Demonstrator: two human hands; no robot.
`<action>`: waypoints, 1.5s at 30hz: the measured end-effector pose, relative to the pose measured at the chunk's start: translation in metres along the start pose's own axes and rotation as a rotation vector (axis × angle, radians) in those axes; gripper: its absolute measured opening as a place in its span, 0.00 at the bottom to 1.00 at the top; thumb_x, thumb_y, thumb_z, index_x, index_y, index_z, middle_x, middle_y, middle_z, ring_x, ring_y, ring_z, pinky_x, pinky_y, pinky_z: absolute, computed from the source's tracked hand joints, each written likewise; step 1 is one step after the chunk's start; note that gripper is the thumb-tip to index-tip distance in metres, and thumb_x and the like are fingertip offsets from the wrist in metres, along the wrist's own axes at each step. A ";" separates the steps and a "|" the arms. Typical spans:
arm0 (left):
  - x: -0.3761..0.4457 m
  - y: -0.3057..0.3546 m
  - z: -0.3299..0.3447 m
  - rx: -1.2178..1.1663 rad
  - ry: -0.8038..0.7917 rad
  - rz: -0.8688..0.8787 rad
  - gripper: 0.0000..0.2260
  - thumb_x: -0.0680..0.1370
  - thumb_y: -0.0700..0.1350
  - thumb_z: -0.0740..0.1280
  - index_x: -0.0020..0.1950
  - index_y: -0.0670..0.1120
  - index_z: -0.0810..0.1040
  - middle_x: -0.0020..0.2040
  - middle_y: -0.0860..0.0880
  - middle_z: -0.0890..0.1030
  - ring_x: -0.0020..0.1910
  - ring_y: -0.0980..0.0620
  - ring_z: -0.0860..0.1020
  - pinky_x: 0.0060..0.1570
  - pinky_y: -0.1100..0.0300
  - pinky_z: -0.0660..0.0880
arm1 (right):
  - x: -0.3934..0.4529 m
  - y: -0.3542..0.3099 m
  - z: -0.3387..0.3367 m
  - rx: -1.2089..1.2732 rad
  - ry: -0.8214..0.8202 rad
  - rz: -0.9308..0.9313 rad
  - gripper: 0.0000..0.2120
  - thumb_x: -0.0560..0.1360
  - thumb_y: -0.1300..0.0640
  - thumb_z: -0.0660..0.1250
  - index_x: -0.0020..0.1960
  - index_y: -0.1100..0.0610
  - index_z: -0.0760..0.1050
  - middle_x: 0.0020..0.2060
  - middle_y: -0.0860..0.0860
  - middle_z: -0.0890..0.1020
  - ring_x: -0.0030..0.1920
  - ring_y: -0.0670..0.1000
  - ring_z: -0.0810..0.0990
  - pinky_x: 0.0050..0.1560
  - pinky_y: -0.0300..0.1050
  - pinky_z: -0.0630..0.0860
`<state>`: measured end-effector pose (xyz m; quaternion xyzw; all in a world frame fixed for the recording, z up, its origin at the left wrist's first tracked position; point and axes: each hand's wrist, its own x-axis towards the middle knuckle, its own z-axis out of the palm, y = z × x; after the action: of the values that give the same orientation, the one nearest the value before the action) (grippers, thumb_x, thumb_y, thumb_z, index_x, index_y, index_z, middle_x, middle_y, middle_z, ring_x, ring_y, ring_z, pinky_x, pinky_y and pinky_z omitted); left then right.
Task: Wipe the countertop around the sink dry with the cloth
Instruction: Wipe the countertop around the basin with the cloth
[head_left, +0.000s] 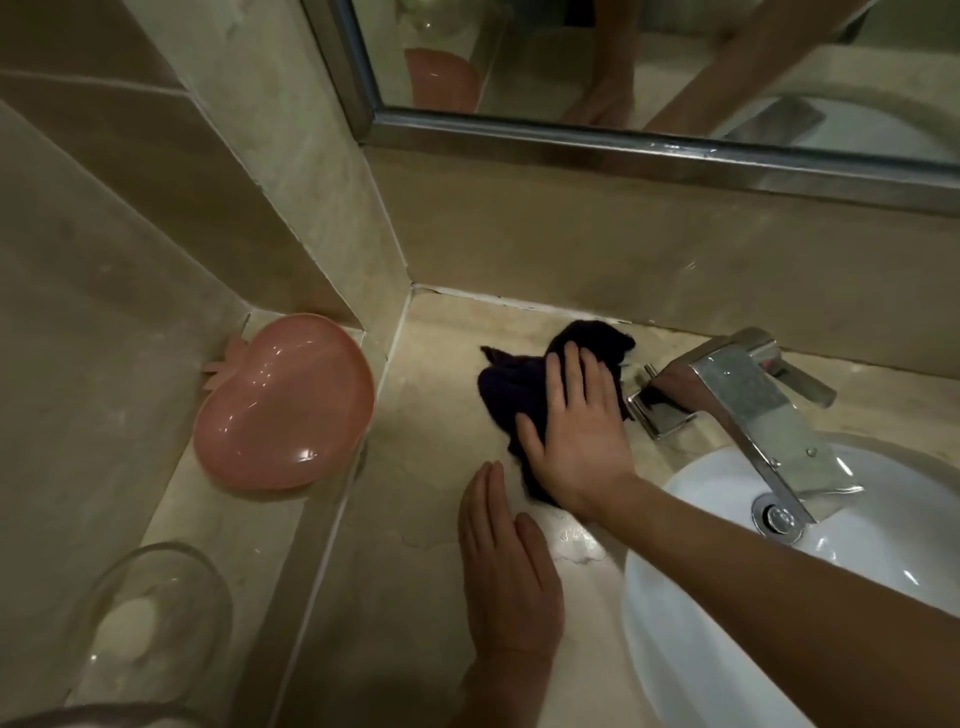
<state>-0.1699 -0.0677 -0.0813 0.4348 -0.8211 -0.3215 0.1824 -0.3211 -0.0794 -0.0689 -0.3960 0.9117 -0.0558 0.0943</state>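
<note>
Head view: right hand (574, 436) presses flat on cloth (519, 379); wet surface (576, 545) lies nearer flat, empty left hand (506, 571).

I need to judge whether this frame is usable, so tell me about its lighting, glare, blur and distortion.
Head view: dim, warm light. Glare spots sit on the pink dish, the faucet and the white sink. Wide-angle distortion bends the mirror frame and wall edges. The glass jar at lower left is soft. The right hand on the dark cloth is fairly sharp; the cloth's folds are lost in darkness.
</note>
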 end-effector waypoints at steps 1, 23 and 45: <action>0.001 0.000 0.000 -0.005 0.008 0.005 0.23 0.83 0.48 0.49 0.79 0.48 0.61 0.77 0.52 0.64 0.76 0.59 0.60 0.74 0.64 0.57 | 0.013 0.003 0.000 0.002 0.031 -0.004 0.36 0.81 0.41 0.46 0.80 0.63 0.54 0.80 0.62 0.56 0.80 0.61 0.53 0.79 0.55 0.43; -0.035 -0.065 -0.049 0.220 0.082 0.090 0.23 0.84 0.47 0.48 0.70 0.41 0.75 0.74 0.44 0.71 0.72 0.43 0.69 0.71 0.53 0.64 | 0.005 -0.025 0.009 0.097 0.120 0.026 0.28 0.83 0.41 0.49 0.79 0.51 0.63 0.78 0.53 0.65 0.78 0.57 0.60 0.79 0.56 0.49; -0.030 -0.061 -0.055 0.073 0.113 0.005 0.21 0.82 0.42 0.54 0.74 0.41 0.70 0.74 0.49 0.71 0.74 0.50 0.67 0.71 0.50 0.67 | 0.060 -0.021 0.004 0.043 0.121 -0.158 0.25 0.82 0.44 0.49 0.77 0.47 0.67 0.75 0.56 0.69 0.74 0.62 0.66 0.77 0.59 0.54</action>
<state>-0.0848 -0.0879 -0.0835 0.4568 -0.8218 -0.2656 0.2133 -0.3450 -0.1375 -0.0762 -0.4606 0.8802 -0.1067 0.0427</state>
